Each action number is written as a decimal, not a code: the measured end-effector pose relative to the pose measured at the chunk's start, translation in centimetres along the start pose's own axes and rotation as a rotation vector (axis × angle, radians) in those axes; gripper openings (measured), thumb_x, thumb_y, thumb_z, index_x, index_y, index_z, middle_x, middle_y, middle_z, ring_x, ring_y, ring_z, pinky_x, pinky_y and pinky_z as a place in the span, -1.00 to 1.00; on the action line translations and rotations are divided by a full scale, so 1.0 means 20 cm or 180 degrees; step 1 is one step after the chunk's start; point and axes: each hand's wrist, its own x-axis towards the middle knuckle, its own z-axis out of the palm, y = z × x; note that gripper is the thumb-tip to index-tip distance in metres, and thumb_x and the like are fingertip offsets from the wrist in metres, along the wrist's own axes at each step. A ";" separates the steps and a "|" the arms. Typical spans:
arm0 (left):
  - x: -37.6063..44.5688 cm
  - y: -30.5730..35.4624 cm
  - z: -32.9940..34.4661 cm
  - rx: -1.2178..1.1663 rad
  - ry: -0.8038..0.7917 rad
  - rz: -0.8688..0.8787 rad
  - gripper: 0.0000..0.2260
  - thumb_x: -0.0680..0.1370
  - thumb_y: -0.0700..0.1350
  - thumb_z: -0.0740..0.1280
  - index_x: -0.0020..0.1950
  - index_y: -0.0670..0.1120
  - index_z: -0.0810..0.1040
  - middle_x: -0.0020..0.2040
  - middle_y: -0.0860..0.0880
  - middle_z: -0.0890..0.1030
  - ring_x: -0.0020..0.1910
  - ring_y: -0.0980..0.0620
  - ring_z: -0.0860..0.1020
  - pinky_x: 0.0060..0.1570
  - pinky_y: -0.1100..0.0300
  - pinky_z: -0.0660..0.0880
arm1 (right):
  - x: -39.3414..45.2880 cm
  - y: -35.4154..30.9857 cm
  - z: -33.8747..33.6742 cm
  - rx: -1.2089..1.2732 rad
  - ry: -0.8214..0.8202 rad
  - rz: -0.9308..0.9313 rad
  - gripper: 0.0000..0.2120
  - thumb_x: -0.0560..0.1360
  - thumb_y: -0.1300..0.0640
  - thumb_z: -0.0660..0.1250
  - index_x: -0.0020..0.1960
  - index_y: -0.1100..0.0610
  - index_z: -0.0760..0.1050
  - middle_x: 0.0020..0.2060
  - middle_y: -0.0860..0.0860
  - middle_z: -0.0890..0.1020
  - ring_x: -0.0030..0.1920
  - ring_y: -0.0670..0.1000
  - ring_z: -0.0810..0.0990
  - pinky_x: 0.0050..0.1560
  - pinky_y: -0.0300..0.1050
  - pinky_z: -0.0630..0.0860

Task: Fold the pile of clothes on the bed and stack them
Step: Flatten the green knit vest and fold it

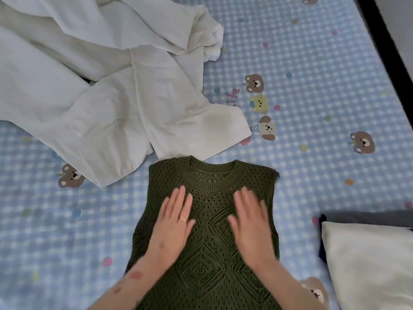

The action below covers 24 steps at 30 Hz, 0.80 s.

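A dark green knitted sleeveless vest (210, 253) lies flat and face up on the bed, its round collar pointing away from me. My left hand (173, 222) rests palm down on the vest's left chest, fingers straight, a ring on one finger. My right hand (250, 224) lies flat on the right chest, slightly blurred. Beyond the vest, at the upper left, sprawls a crumpled white garment (93, 86), with one hem touching the vest's collar.
The blue checked bed sheet (312, 86) with bear prints spreads all around. A white pillow (371, 265) sits at the lower right with a dark grey cloth (366, 217) behind it. The black bed edge (386, 39) runs along the upper right.
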 end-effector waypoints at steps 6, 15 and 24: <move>-0.35 -0.12 0.14 0.0306 -0.0568 -0.0017 -0.43 0.62 0.18 -0.14 0.53 -0.10 0.13 0.54 -0.15 0.12 0.51 -0.10 0.12 0.46 0.01 -0.04 | -0.27 0.25 0.08 -0.0620 -0.0457 0.0363 -0.39 0.62 -0.14 -0.29 0.50 0.12 0.19 0.49 0.05 0.21 0.48 0.11 0.23 0.41 0.19 0.14; -1.07 -0.10 0.27 0.0209 -0.0901 0.0926 -0.39 0.59 0.23 -0.04 0.55 -0.07 0.04 0.56 -0.07 0.05 0.50 -0.08 0.11 0.44 0.03 -0.03 | -0.92 0.05 0.16 -0.0629 -0.0772 -0.0574 -0.43 0.62 -0.18 -0.15 0.53 0.07 0.12 0.54 0.02 0.08 0.53 0.02 0.00 0.43 0.12 0.01; -1.44 -0.19 0.16 -0.0007 -0.1140 0.0443 -0.38 0.58 0.23 -0.02 0.55 -0.08 0.05 0.56 -0.09 0.08 0.52 -0.09 0.11 0.48 0.02 -0.03 | -1.29 0.09 0.10 -0.0404 -0.0676 -0.0277 -0.46 0.63 -0.13 -0.13 0.47 0.12 0.24 0.51 0.07 0.20 0.53 0.03 0.03 0.44 0.12 0.04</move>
